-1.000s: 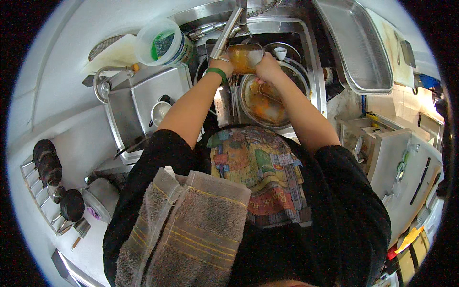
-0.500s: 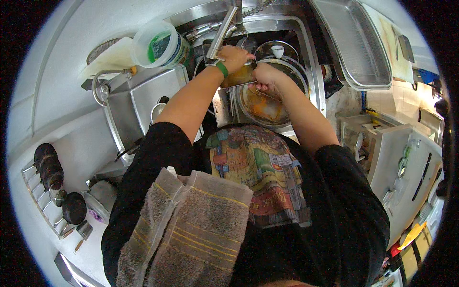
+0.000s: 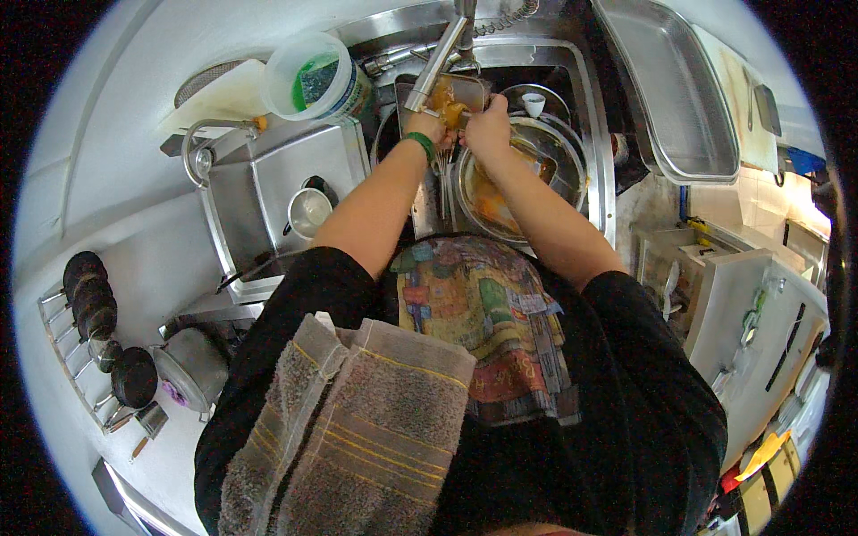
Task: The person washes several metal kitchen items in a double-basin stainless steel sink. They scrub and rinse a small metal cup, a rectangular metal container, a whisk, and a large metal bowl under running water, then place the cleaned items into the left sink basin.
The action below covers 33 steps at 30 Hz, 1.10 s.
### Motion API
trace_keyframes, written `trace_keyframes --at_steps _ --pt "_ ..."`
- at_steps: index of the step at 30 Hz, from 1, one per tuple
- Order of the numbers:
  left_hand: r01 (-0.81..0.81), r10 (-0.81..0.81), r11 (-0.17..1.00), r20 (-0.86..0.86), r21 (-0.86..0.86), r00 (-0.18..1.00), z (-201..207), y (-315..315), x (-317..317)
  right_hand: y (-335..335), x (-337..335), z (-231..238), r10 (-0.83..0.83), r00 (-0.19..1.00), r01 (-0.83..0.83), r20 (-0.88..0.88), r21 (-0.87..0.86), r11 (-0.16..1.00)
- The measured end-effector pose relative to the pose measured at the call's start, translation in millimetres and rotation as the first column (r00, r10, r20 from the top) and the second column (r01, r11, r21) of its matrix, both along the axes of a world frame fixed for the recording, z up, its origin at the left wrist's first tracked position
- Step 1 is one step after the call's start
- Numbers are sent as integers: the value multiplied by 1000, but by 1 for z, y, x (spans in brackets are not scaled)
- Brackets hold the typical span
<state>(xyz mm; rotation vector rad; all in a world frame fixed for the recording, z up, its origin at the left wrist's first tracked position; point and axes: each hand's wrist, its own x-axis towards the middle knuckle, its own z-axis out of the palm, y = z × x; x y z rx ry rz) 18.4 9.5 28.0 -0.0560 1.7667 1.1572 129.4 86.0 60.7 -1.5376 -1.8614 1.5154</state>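
A small rectangular metal pan (image 3: 465, 88) with orange residue inside is tilted over the sink, beneath the faucet (image 3: 436, 67). My right hand (image 3: 488, 129) is closed on the pan's right side. At the near left edge of the pan, my left hand (image 3: 429, 128), with a green wristband, has its fingers curled by a clump of orange residue; the faucet head partly covers them, and what they hold is hidden. Below, a large round metal pan (image 3: 579, 183) smeared orange lies in the sink. A small white cup (image 3: 534, 104) stands at its far side.
A translucent bucket (image 3: 275, 89) with green liquid and a dark sponge stands left of the sink. Nearer left, a second basin (image 3: 228, 192) contains a metal mug (image 3: 309, 212). A large perforated tray (image 3: 670, 89) rests at the right, beside a pale cutting board (image 3: 749, 116).
My left hand has drawn back from over the pan to its near edge. The pan now tilts, showing its inside and orange residue. My right hand has shifted up along its side.
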Motion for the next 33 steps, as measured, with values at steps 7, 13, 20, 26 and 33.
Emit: trace_keyframes --at_steps 7,13,20,26,33 --pt "53 -75 988 -150 -143 986 9 -2 7 -14 15 13 -32 997 21 -64 -165 986" --pt "274 -380 924 -584 -265 717 12 -11 -24 -5 28 6 -102 973 8 -205 -415 910" --pt "181 -233 946 177 269 956 43 -22 -22 36 29 -27 581 741 -641 336 95 762" --pt "360 -361 932 -8 -39 933 40 -47 -23 27 -12 4 423 785 -598 453 377 707" --pt "282 -483 875 -735 -393 475 89 -85 -19 24 -39 27 678 430 -902 596 262 342"
